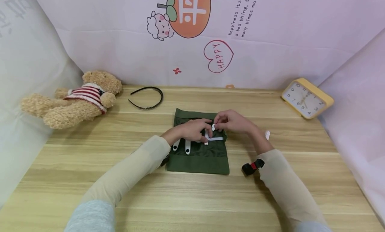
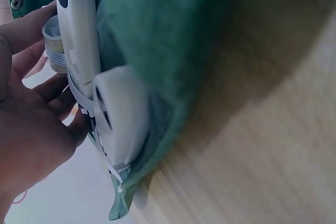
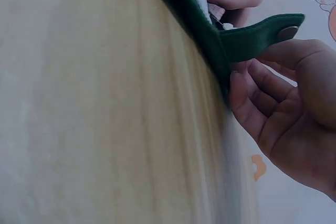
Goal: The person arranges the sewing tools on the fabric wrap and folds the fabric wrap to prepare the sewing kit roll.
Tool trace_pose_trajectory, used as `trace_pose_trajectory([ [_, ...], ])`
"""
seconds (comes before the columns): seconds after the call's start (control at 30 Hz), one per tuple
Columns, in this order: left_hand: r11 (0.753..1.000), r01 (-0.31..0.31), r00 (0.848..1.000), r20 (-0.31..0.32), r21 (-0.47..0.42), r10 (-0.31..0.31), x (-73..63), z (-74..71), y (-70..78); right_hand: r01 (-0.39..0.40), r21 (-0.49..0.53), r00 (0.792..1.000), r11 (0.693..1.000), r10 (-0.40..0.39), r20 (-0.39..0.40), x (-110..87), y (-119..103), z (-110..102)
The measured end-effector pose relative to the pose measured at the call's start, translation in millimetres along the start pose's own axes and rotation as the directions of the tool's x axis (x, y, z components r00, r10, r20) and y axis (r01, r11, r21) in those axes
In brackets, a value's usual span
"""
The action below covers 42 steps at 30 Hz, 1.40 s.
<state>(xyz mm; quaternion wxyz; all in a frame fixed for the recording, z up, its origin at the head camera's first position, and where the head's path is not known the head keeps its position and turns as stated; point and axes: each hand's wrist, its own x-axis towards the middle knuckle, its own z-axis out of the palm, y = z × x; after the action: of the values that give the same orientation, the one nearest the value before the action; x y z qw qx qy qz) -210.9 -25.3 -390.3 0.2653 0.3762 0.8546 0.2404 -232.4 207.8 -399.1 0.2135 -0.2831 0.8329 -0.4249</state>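
A dark green fabric pouch (image 1: pixel 198 164) lies opened out on the table. Two white handles (image 1: pixel 187 147) with dark round dots stick out toward the front, on its left half. My left hand (image 1: pixel 194 129) reaches across the pouch, fingers bent around a small pale roll with ribbed sides (image 2: pixel 55 45), beside a white elastic band (image 1: pixel 216 138). My right hand (image 1: pixel 233 122) is at the pouch's upper right, fingertips pinching a small white piece (image 1: pixel 214 127). In the right wrist view, a green strap with a metal snap (image 3: pixel 262 35) stands out next to the right fingers.
A teddy bear (image 1: pixel 75 100) in a striped shirt lies at the back left, with a black headband (image 1: pixel 162 97) to its right. At the back right stands a yellow clock (image 1: pixel 306 98). A small white piece (image 1: pixel 267 135) lies beyond the right forearm.
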Motion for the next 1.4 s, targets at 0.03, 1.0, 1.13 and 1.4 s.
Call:
trace_pose_trajectory([
  [0.03, 1.0, 0.0, 1.0, 0.001, -0.001, 0.0, -0.1, -0.1, -0.2, -0.008, -0.004, 1.0, 1.0, 0.008, 0.005, 0.8, 0.3, 0.5],
  [1.0, 1.0, -0.018, 1.0, 0.012, -0.001, 0.018, 0.4, 0.3, -2.5, -0.11, 0.029, 0.986, 0.993, 0.106, 0.131, 8.5, -6.5, -1.2],
  [1.13, 1.0, -0.013, 1.0, 0.017, -0.006, 0.013, 0.9, 0.8, -2.4, -0.127, 0.043, 0.987, 0.991, 0.122, 0.104, 8.8, -3.5, -3.2],
  [1.4, 1.0, -0.012, 1.0, 0.013, 0.001, 0.012, 0.8, 0.6, -1.9, -0.094, 0.026, 0.983, 0.995, 0.088, 0.163, 10.6, -4.9, -3.9],
])
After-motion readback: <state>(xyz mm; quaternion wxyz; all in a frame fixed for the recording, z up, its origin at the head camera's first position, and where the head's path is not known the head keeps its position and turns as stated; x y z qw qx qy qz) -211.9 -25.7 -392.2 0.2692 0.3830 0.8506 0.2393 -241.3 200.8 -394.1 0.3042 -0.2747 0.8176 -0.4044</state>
